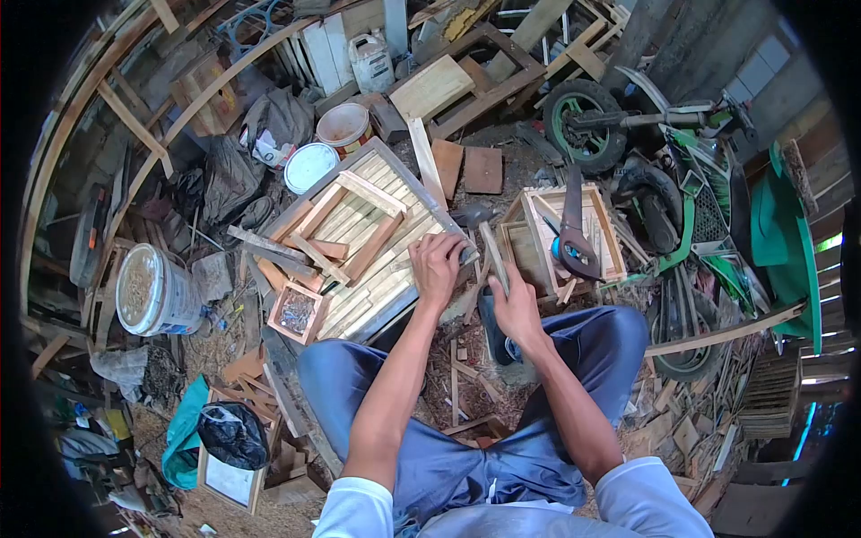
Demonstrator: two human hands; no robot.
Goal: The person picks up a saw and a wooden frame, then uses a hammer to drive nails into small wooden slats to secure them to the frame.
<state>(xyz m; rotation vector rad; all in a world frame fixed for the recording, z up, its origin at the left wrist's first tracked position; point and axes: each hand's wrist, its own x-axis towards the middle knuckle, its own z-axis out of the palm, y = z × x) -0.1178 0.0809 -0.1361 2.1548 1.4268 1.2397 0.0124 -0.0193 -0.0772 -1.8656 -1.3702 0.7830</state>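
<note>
Plainly, in the head view, the right hand (516, 309) was closed around the handle of a hammer (494, 257), its head just beyond the left hand (437, 264). That hand rested, fingers bent, at the edge of the slatted board (357, 309); whether it pinched anything (the knuckles hid the spot) could not be told. A wooden frame (375, 245) lay on the board. Good handling, in my judgement, required a steady board, square hammer blows and left fingertips kept clear.
</note>
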